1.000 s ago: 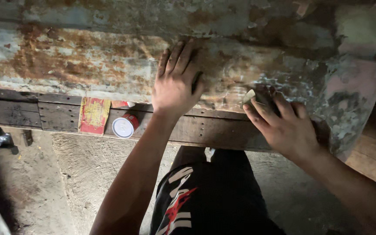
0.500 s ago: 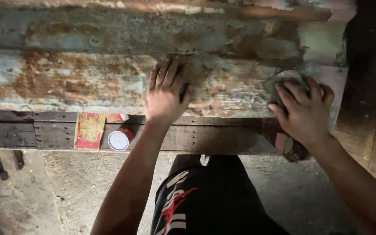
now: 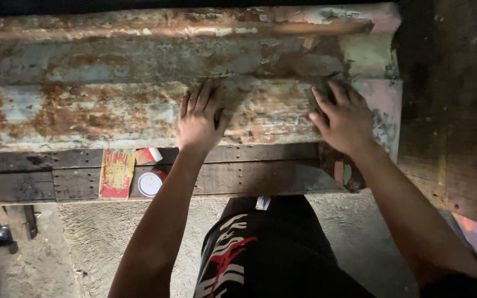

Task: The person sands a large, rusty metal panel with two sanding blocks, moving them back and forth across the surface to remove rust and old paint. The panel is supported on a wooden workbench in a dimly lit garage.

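A long rusty metal sheet (image 3: 84,105) with flaking pale paint and rounded ridges lies across a dark wooden bench (image 3: 260,176). My left hand (image 3: 199,118) rests flat on its near ridge, fingers spread, holding nothing. Near the sheet's right end, my right hand (image 3: 344,117) presses a small dark grey pad (image 3: 319,92) against the metal. Most of the pad is hidden under the fingers.
On the bench's front plank lie a flat red and yellow packet (image 3: 117,172), a small red and white box (image 3: 149,155) and a round tin with a white lid (image 3: 150,184). Dark wooden boards (image 3: 454,110) stand at the right. Below are a concrete floor (image 3: 100,243) and my legs in black shorts (image 3: 260,254).
My right hand has slid the pad up and to the right along the sheet, from the near edge onto the ridge. My left hand has stayed flat on the metal.
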